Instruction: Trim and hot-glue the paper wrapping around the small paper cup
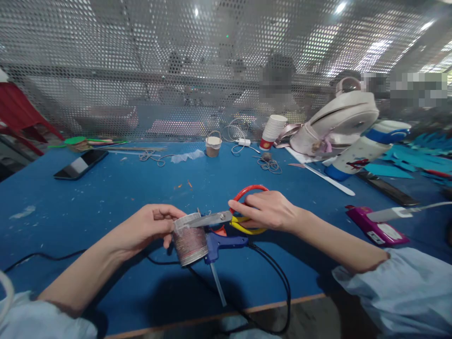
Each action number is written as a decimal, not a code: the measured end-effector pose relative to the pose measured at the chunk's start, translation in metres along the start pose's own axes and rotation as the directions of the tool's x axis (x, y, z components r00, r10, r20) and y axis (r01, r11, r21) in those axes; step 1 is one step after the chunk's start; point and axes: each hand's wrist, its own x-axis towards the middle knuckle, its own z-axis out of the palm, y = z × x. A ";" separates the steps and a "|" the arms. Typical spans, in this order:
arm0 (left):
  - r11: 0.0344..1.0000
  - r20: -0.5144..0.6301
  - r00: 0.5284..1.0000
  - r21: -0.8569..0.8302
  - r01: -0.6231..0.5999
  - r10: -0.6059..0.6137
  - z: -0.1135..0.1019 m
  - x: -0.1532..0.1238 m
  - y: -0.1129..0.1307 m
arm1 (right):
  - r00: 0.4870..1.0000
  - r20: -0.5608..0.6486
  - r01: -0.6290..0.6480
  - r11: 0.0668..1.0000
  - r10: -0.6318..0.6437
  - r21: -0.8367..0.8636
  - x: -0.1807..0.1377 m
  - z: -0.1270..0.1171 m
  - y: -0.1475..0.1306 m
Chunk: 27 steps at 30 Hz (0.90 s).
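My left hand [155,225] grips a small cup wrapped in brownish-pink cord [192,242], tilted, with a pale band at its rim. In my right hand [270,209] is a pair of scissors [215,218] with one red and one yellow handle loop. The blades point left and lie against the cup's upper side; whether they cut anything cannot be made out. Just behind and right of the cup, a blue glue gun [226,242] rests on the table, a clear glue stick [218,285] near it. Its black cable runs toward the front edge.
On the blue table [123,197] lie a phone [81,165], a small lidded bucket [213,146], stacked paper cups [272,132], cord [269,165], a white bag [339,122], a bottle [363,150] and a purple power strip [377,228]. A perforated metal screen [148,84] stands behind.
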 end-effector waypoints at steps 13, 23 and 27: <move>0.997 0.020 1.000 0.072 0.017 -0.019 -0.003 0.000 0.003 | 0.999 -0.017 0.042 0.999 -0.042 0.018 0.004 0.009 0.005; 0.976 -0.302 0.929 0.104 -0.192 0.215 -0.003 -0.001 0.006 | 0.996 -0.083 0.034 0.999 -0.034 -0.006 0.009 0.016 -0.002; 0.955 -0.419 0.865 0.018 -0.296 0.276 -0.005 -0.001 0.008 | 0.996 -0.084 0.011 1.000 -0.012 -0.016 0.007 0.019 -0.003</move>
